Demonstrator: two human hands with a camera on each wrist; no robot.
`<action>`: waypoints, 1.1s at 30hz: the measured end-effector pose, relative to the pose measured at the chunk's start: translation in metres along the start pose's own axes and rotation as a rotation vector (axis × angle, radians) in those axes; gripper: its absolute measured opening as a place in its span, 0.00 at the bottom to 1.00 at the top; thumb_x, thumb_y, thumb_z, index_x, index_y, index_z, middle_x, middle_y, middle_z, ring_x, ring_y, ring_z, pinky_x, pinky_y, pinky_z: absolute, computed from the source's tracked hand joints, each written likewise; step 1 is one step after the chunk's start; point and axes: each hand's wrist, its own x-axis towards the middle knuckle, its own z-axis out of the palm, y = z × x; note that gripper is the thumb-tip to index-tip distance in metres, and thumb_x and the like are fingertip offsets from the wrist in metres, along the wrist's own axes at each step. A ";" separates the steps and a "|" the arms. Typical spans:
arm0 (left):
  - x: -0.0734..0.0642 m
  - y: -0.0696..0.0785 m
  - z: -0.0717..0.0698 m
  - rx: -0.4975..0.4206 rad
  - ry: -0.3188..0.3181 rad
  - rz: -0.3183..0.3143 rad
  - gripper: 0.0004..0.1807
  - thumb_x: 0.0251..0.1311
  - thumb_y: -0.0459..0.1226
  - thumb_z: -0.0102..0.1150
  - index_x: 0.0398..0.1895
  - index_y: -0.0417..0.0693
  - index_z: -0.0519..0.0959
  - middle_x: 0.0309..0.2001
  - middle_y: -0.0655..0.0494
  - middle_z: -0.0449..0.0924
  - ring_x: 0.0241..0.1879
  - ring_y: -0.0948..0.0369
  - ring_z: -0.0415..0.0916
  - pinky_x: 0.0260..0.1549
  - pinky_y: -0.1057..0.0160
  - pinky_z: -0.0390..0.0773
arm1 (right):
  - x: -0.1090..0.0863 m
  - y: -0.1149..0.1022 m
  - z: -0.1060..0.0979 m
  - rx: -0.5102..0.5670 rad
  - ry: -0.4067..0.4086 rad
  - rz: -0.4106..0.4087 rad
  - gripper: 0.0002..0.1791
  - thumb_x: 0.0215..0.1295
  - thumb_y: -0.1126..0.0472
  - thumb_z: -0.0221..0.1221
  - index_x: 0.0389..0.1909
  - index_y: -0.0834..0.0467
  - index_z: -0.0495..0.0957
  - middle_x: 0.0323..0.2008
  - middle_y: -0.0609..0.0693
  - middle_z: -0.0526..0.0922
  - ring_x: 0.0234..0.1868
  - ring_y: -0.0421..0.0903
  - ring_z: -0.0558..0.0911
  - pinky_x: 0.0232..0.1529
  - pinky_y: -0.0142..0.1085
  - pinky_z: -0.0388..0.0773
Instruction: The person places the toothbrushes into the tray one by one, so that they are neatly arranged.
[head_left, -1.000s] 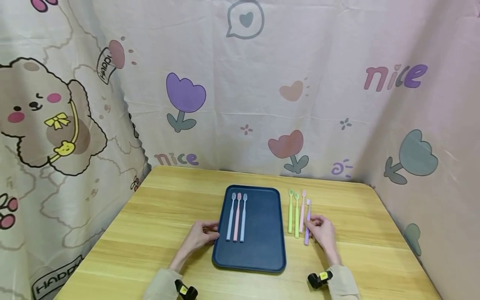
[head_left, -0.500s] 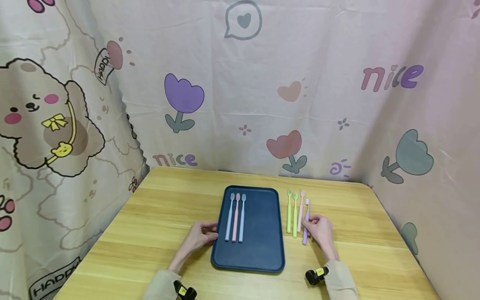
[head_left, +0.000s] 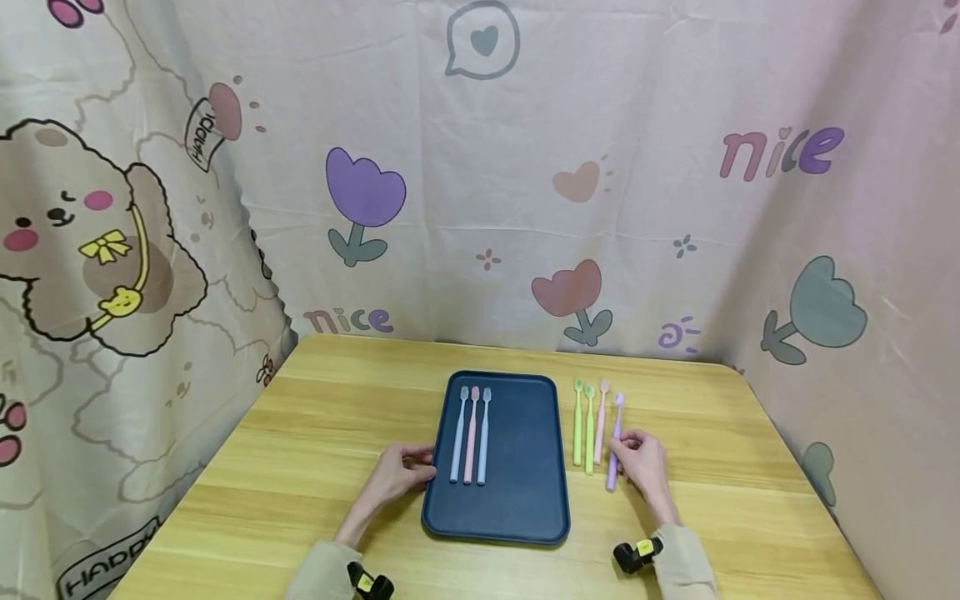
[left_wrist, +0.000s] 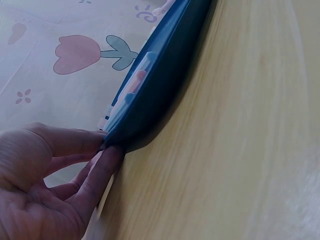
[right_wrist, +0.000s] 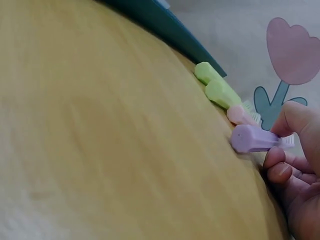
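Note:
My right hand (head_left: pixel 643 460) pinches a purple toothbrush (head_left: pixel 614 458) by its handle between thumb and fingers. In the right wrist view the handle end of that purple toothbrush (right_wrist: pixel 250 138) points toward the camera. Left of it lie a pink toothbrush (head_left: pixel 602 425) and two green toothbrushes (head_left: pixel 590 433), side by side with heads to the back. My left hand (head_left: pixel 401 468) grips the left rim of a dark blue tray (head_left: pixel 521 500); the left wrist view shows thumb and finger at the rim of the tray (left_wrist: pixel 165 85). On the tray's left half rest two blue toothbrushes (head_left: pixel 483 442) and a pink one (head_left: pixel 471 442).
A light wooden table (head_left: pixel 330 400) carries everything. Behind and at both sides hangs a patterned curtain (head_left: pixel 465 150), close to the table's back edge. A small black camera (head_left: pixel 637 555) sits on the right wrist, another black camera (head_left: pixel 371 582) on the left.
The purple toothbrush has shifted slightly right and toward the back with my right hand, widening its gap from the pink one. My left hand and the tray hold still; the head view drifts slightly.

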 end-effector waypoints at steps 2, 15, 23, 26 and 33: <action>0.000 0.000 0.000 -0.001 0.000 0.000 0.26 0.58 0.27 0.66 0.60 0.26 0.76 0.45 0.31 0.83 0.36 0.55 0.84 0.30 0.62 0.87 | 0.000 0.000 -0.001 0.006 0.002 0.000 0.13 0.60 0.63 0.63 0.41 0.70 0.79 0.22 0.46 0.80 0.14 0.37 0.75 0.12 0.30 0.74; 0.002 -0.002 0.000 -0.008 -0.019 0.011 0.26 0.59 0.27 0.65 0.60 0.22 0.74 0.47 0.27 0.83 0.39 0.53 0.85 0.31 0.61 0.88 | -0.003 -0.006 -0.005 0.151 -0.054 0.009 0.14 0.63 0.68 0.59 0.48 0.71 0.77 0.22 0.42 0.81 0.15 0.37 0.75 0.13 0.29 0.73; 0.001 -0.001 0.001 -0.009 -0.008 -0.005 0.25 0.58 0.27 0.65 0.59 0.23 0.75 0.46 0.28 0.83 0.39 0.54 0.85 0.31 0.63 0.87 | -0.008 -0.020 -0.009 0.209 -0.085 -0.048 0.16 0.67 0.68 0.58 0.52 0.74 0.75 0.28 0.49 0.82 0.18 0.37 0.77 0.20 0.30 0.79; 0.001 0.000 0.001 -0.002 -0.005 -0.014 0.25 0.58 0.27 0.65 0.59 0.24 0.75 0.46 0.30 0.83 0.38 0.58 0.84 0.31 0.65 0.87 | -0.009 -0.026 -0.010 0.233 -0.096 -0.058 0.15 0.68 0.67 0.58 0.52 0.73 0.75 0.29 0.48 0.82 0.21 0.37 0.80 0.24 0.32 0.83; 0.001 -0.002 0.000 0.012 0.001 -0.013 0.25 0.58 0.27 0.66 0.59 0.24 0.76 0.46 0.31 0.84 0.37 0.57 0.84 0.31 0.65 0.87 | -0.014 -0.041 -0.010 0.309 -0.163 -0.125 0.18 0.70 0.69 0.57 0.55 0.78 0.73 0.30 0.45 0.81 0.26 0.36 0.82 0.29 0.32 0.86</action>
